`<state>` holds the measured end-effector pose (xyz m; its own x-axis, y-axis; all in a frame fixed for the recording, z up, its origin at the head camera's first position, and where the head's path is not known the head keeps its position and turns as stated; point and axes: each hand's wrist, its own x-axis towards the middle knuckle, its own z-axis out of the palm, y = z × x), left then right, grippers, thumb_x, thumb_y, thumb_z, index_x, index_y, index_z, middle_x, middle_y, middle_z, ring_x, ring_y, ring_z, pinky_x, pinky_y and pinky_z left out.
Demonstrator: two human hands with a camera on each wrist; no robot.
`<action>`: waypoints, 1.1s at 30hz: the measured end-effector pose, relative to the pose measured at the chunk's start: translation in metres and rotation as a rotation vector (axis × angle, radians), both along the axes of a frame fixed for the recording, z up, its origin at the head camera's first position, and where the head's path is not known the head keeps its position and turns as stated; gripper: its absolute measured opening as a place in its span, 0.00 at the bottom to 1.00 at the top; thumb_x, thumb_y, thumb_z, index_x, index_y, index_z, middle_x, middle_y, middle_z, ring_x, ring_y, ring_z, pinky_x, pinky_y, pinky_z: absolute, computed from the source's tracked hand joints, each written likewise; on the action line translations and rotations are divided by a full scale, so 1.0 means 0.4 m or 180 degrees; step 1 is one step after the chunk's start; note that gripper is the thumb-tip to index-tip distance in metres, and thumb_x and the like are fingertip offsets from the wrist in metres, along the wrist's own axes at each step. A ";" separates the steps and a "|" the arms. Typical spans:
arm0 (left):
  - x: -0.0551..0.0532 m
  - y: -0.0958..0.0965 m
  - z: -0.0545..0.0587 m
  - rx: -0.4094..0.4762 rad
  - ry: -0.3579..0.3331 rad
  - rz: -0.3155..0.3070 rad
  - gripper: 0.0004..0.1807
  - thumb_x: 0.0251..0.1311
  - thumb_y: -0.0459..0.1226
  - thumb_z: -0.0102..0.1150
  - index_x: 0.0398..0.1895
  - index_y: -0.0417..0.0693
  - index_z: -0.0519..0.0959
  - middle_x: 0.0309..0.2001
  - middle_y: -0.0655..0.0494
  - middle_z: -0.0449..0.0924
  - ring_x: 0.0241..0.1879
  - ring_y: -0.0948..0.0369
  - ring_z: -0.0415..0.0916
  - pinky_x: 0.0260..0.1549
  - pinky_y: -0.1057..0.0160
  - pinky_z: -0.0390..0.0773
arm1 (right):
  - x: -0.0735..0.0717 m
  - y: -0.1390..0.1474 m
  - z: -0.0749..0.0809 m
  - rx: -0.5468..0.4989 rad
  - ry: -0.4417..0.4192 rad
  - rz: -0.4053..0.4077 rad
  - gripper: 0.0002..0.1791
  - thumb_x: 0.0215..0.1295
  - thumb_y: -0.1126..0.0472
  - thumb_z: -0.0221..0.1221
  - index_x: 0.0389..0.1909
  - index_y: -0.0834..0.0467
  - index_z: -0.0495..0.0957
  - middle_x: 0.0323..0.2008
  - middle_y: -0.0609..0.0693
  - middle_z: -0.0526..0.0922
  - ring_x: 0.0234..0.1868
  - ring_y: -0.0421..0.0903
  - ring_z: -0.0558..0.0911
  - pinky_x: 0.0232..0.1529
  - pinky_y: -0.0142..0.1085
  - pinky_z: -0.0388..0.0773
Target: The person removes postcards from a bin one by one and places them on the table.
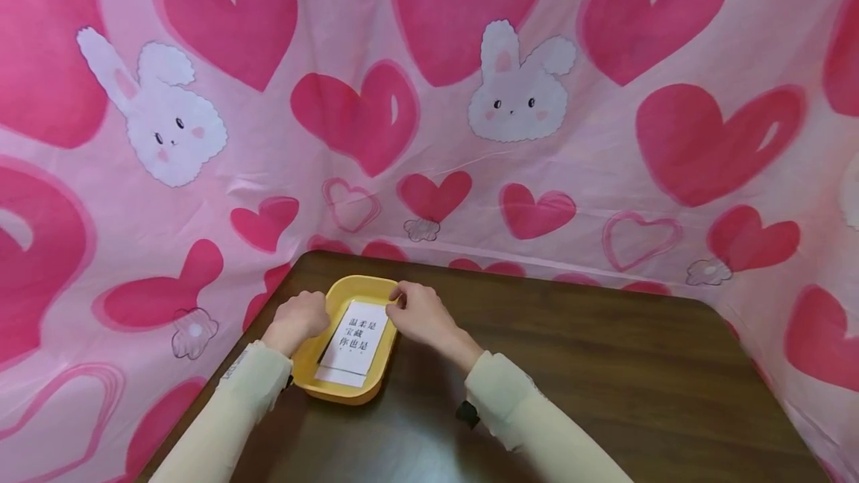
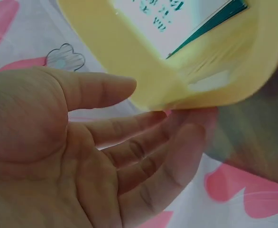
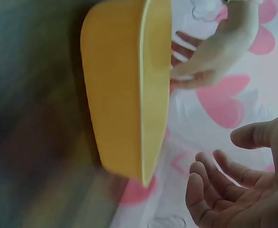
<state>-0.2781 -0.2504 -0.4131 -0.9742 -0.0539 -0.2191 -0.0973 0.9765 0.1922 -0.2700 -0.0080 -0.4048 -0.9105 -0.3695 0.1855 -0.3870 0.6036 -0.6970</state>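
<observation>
A yellow plastic basin [image 1: 344, 396] stands on the table's far left part, with a white card [image 1: 342, 376] printed with black Chinese characters lying inside. At the basin's left rim is my left hand [image 1: 302, 315]. The left wrist view shows its fingers [image 2: 146, 192] loosely bent below the rim and the thumb apart from them, pinching nothing. My right hand [image 1: 424, 314] is by the far right corner of the basin. In the right wrist view, this hand [image 3: 241, 183] has relaxed, slightly bent fingers and an empty palm, a little off the basin's end [image 3: 113, 90].
The dark brown wooden table [image 1: 570, 364] stretches to the right of the basin. Pink cloth [image 1: 443, 147] with hearts and rabbits hangs around its back and sides. The basin stands close to the table's left edge. A dark band shows at each cuff of the light sleeves [image 1: 517, 401].
</observation>
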 end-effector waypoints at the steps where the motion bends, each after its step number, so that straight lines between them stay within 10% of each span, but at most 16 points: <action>1: 0.001 -0.002 -0.004 0.0007 0.0013 -0.0004 0.10 0.64 0.33 0.62 0.44 0.33 0.79 0.31 0.42 0.75 0.30 0.48 0.75 0.31 0.54 0.76 | 0.005 -0.014 -0.003 -0.0004 -0.0065 -0.0020 0.13 0.68 0.59 0.63 0.50 0.60 0.83 0.29 0.47 0.80 0.30 0.44 0.78 0.31 0.36 0.77; 15: -0.013 -0.044 0.011 -0.0071 0.0016 -0.0218 0.06 0.59 0.30 0.59 0.38 0.37 0.80 0.31 0.43 0.76 0.30 0.47 0.75 0.31 0.49 0.79 | 0.040 -0.238 -0.071 0.0924 -0.0203 -0.0407 0.30 0.72 0.48 0.63 0.61 0.67 0.71 0.43 0.58 0.81 0.44 0.53 0.84 0.48 0.45 0.84; 33: -0.018 -0.030 0.000 0.0208 -0.0167 0.0074 0.02 0.63 0.29 0.57 0.34 0.38 0.79 0.27 0.41 0.76 0.20 0.48 0.78 0.16 0.56 0.81 | 0.038 -0.283 -0.149 0.1838 -0.0523 -0.0589 0.45 0.69 0.38 0.65 0.72 0.66 0.63 0.57 0.66 0.77 0.53 0.54 0.80 0.54 0.42 0.81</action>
<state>-0.2852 -0.2624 -0.4130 -0.9599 -0.0602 -0.2738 -0.1314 0.9594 0.2495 -0.2548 -0.1213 -0.4643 -0.9686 -0.2020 -0.1448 -0.1556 0.9472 -0.2802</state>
